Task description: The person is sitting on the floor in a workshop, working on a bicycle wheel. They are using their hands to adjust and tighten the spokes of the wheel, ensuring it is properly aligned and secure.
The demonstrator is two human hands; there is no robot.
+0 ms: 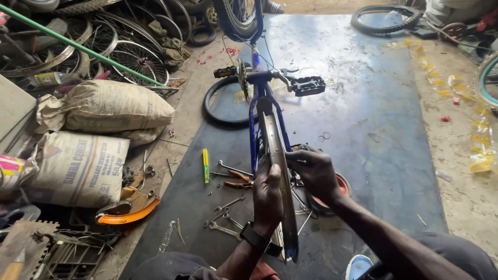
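Note:
A blue bicycle frame (255,120) lies upside down on a dark mat, its black pedals (308,85) sticking out to the sides. A bare silver wheel rim (276,150) sits in the frame's rear end, running towards me. My left hand (268,199), with a black watch on the wrist, grips the rim from the left. My right hand (314,171) is closed around the hub area on the rim's right side; what lies under its fingers is hidden.
Spanners and orange-handled pliers (236,182) lie on the mat (363,129) left of the rim. A yellow tool (205,165) lies nearby. Filled sacks (98,140) and piled wheels (124,46) stand at left. A loose tyre (385,19) lies far back. A red dish (341,184) sits beside my right hand.

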